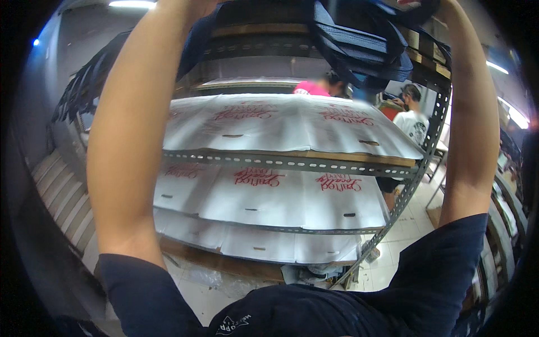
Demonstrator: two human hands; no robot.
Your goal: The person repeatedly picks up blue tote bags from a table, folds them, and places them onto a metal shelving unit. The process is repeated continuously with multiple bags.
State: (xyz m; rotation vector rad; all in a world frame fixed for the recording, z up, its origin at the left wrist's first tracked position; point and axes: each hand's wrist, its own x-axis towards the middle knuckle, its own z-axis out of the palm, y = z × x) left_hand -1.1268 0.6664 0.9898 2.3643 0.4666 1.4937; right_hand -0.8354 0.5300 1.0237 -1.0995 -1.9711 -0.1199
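Near the top of the metal rack (303, 163), dark-blue fabric (365, 48) droops in folded, strap-like loops; the left hand (203, 5) and right hand (441, 5) are mostly out of sight, their grip impossible to tell.

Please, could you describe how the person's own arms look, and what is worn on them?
Both the left arm and the right arm are bare below short, dark navy sleeves. No watch or cable is visible on them. The matching shirt has white print.
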